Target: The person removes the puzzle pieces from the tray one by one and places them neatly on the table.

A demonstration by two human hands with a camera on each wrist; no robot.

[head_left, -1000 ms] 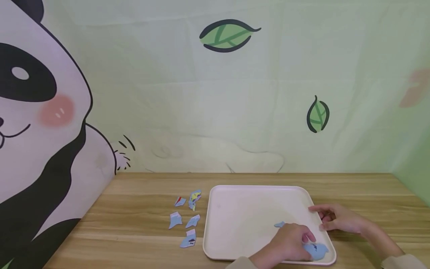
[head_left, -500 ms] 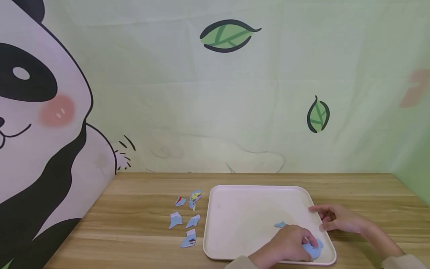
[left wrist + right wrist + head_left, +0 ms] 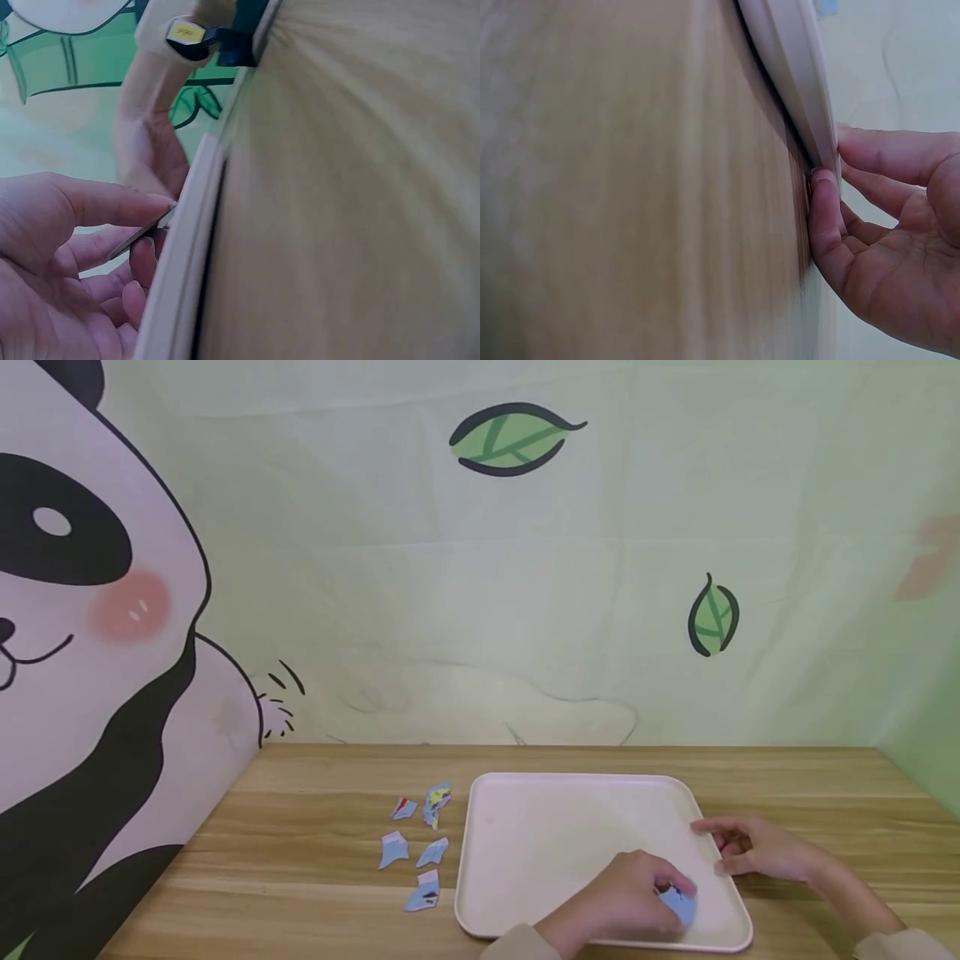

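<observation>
My left hand [image 3: 630, 897] is over the front right part of the white tray [image 3: 555, 843]. It pinches a light-blue puzzle piece [image 3: 681, 907] between thumb and fingers. In the left wrist view this piece [image 3: 133, 243] appears edge-on, thin and flat, tilted beside the tray rim [image 3: 184, 247]. My right hand [image 3: 768, 849] grips the tray's right edge. The right wrist view shows its thumb and fingers on either side of the rim [image 3: 802, 75]. The left hand covers part of the tray floor.
Left of the tray, several irregular puzzle pieces lie on the wooden table [image 3: 300, 860]. They include a yellow-patterned piece [image 3: 436, 804], a red-marked piece [image 3: 404, 808] and a blue-and-white piece [image 3: 393, 850]. A wall cloth with a printed panda [image 3: 135, 610] stands behind the table.
My left hand has drawn the blue puzzle piece leftward, away from the tray's front right corner. A small blue piece seen earlier beside this hand is now out of sight. The right hand has stayed put.
</observation>
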